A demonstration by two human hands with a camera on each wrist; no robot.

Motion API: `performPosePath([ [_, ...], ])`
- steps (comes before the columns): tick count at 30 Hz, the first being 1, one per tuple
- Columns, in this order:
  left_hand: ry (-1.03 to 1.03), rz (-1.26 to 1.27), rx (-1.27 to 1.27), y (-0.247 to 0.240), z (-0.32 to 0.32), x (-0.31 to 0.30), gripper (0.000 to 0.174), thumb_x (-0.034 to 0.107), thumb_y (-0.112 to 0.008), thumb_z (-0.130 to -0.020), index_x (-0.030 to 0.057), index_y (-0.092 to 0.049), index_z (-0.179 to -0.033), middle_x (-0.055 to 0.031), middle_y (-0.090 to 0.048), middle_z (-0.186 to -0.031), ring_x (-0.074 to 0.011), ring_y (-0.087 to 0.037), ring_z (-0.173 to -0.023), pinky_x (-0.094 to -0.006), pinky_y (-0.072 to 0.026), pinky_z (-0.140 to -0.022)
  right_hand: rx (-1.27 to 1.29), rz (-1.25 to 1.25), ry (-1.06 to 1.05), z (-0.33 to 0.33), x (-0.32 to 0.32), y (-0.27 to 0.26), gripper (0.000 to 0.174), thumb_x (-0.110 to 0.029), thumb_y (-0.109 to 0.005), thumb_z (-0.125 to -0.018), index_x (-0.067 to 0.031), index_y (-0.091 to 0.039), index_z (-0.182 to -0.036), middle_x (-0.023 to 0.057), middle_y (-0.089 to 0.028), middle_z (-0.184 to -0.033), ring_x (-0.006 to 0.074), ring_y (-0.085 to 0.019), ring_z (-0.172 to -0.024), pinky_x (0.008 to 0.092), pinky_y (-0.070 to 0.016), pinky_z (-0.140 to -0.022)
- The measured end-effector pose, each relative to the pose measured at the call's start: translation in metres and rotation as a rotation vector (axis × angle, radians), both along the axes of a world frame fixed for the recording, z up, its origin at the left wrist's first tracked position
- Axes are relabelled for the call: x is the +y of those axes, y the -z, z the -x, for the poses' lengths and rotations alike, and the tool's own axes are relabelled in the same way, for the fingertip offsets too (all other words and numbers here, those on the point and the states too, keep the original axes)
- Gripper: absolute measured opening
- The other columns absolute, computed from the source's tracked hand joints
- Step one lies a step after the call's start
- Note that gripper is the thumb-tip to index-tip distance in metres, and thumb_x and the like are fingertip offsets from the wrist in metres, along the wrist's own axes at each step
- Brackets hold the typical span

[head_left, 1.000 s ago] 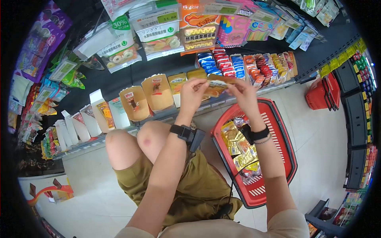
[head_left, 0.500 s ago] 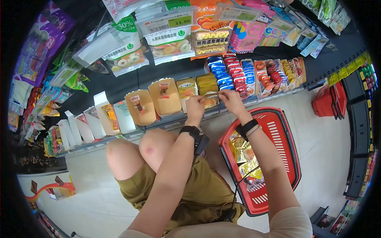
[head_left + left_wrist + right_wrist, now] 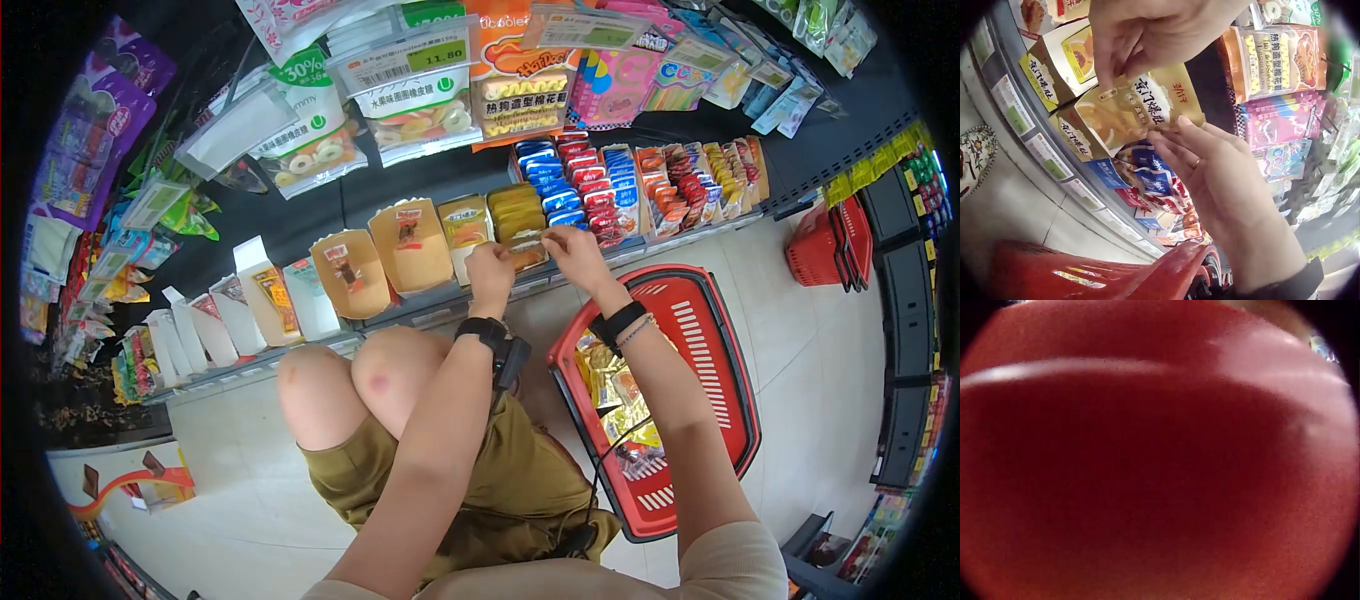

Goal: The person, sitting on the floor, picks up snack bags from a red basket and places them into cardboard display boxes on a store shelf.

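Both hands hold a gold snack packet point(image 3: 1141, 109) by its two ends, right at the front of an open gold cardboard box point(image 3: 1075, 137). My left hand point(image 3: 490, 275) pinches one end with its fingertips. At the other end, my right hand point(image 3: 577, 258) grips the edge between thumb and fingers, a ring on one finger. In the head view the packet shows between the two hands, just before a row of similar gold packets point(image 3: 516, 210). The right wrist view is filled by a blurred red surface point(image 3: 1147, 475), so the right hand's work is hidden there.
A red basket point(image 3: 735, 400) with several gold packets point(image 3: 625, 400) stands on the floor below the right forearm. Left along the shelf are open boxes point(image 3: 412, 250); right are blue packets point(image 3: 550, 180). Bagged sweets point(image 3: 420, 110) hang above. A second red basket point(image 3: 825, 245) stands farther right.
Both hands have brought the gold packet from above the shelf edge near the basket forward to the gold box. Over the last half second they have barely moved.
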State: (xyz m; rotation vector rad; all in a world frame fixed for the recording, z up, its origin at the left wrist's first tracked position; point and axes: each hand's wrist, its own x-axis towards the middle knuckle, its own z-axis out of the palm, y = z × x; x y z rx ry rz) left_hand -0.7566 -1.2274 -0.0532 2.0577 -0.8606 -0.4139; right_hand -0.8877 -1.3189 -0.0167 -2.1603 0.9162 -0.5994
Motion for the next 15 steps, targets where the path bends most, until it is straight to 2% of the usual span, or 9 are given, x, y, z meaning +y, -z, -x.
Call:
performPosePath([
  [2,-0.051,0.042,0.023,0.014,0.002,0.0,0.015,0.014,-0.066,-0.073,-0.0001,-0.066,-0.076,-0.0186,-0.064,-0.077,-0.0296,-0.063,-0.07,-0.0359,-0.0484,-0.067,0.071,-0.014,-0.028,-0.001,0.0,0.008,0.016,-0.008,-0.061,-0.077,0.0002,-0.06,-0.091,0.0184,-0.063,-0.083,0.0338,-0.062,-0.077,0.0386,-0.0488,-0.068],
  [4,-0.1,0.085,0.046,0.003,0.003,0.001,0.016,0.016,-0.067,-0.073,0.0,-0.066,-0.076,-0.0184,-0.065,-0.078,-0.0299,-0.063,-0.07,-0.0359,-0.0484,-0.067,-0.173,0.215,0.083,-0.006,0.002,0.016,0.018,-0.007,-0.062,-0.077,-0.0006,-0.059,-0.094,0.0171,-0.063,-0.084,0.0331,-0.062,-0.076,0.0393,-0.0486,-0.066],
  [5,-0.095,0.083,-0.01,-0.003,0.002,0.001,0.019,0.019,-0.066,-0.074,0.0001,-0.066,-0.078,-0.0181,-0.065,-0.079,-0.0298,-0.064,-0.073,-0.0356,-0.0485,-0.068,-0.174,0.216,0.083,-0.006,0.001,0.019,0.018,-0.007,-0.062,-0.077,-0.0006,-0.059,-0.094,0.0171,-0.063,-0.084,0.0331,-0.062,-0.076,0.0393,-0.0486,-0.066],
  [7,-0.089,0.081,-0.066,-0.026,0.002,0.001,0.022,0.022,-0.066,-0.076,0.0003,-0.065,-0.08,-0.0177,-0.065,-0.08,-0.0296,-0.064,-0.075,-0.0352,-0.0486,-0.069,-0.274,0.037,0.241,-0.006,0.005,0.008,0.02,-0.006,-0.061,-0.078,-0.0003,-0.056,-0.096,0.0152,-0.063,-0.085,0.0293,-0.063,-0.074,0.0362,-0.0487,-0.063],
  [8,-0.038,0.011,0.041,-0.036,0.002,0.0,0.024,0.024,-0.064,-0.077,0.0007,-0.065,-0.083,-0.0173,-0.066,-0.082,-0.0294,-0.064,-0.078,-0.035,-0.0483,-0.071,-0.273,0.036,0.246,-0.002,0.006,0.004,0.02,-0.006,-0.061,-0.078,-0.0003,-0.056,-0.096,0.0152,-0.063,-0.085,0.0293,-0.063,-0.074,0.0362,-0.0487,-0.063],
  [10,0.022,-0.06,0.153,-0.028,0.003,-0.004,0.026,0.026,-0.063,-0.079,0.0011,-0.065,-0.087,-0.0169,-0.066,-0.083,-0.0292,-0.064,-0.081,-0.0347,-0.0481,-0.072,-0.167,-0.099,0.211,0.014,0.006,-0.004,0.018,-0.008,-0.06,-0.083,0.0017,-0.053,-0.097,0.0106,-0.061,-0.089,0.0157,-0.063,-0.078,0.0273,-0.0493,-0.065],
  [11,0.071,0.001,0.176,-0.01,0.003,-0.008,0.027,0.027,-0.062,-0.08,0.0016,-0.065,-0.089,-0.0167,-0.066,-0.084,-0.0278,-0.064,-0.082,-0.0341,-0.0479,-0.073,-0.276,-0.16,0.217,0.025,0.01,-0.007,0.017,-0.009,-0.06,-0.084,0.0014,-0.054,-0.097,0.0077,-0.061,-0.089,0.0136,-0.062,-0.082,0.0265,-0.0496,-0.068],
  [12,0.122,0.062,0.2,0.001,0.005,-0.012,0.028,0.028,-0.061,-0.081,0.002,-0.065,-0.091,-0.0164,-0.066,-0.085,-0.0265,-0.063,-0.084,-0.0335,-0.0476,-0.074,-0.27,-0.155,0.228,0.039,0.014,-0.013,0.017,-0.009,-0.06,-0.084,0.0014,-0.054,-0.097,0.0077,-0.061,-0.089,0.0136,-0.062,-0.082,0.0265,-0.0496,-0.068],
  [15,0.153,0.058,0.178,-0.008,0.016,-0.016,0.027,0.025,-0.061,-0.081,0.002,-0.065,-0.095,-0.0153,-0.066,-0.086,-0.0232,-0.064,-0.083,-0.0314,-0.0477,-0.074,-0.554,-0.136,0.4,0.097,0.032,-0.023,0.013,-0.009,-0.057,-0.085,-0.0003,-0.055,-0.094,0.0054,-0.061,-0.078,0.0129,-0.06,-0.075,0.0263,-0.0478,-0.064],
])
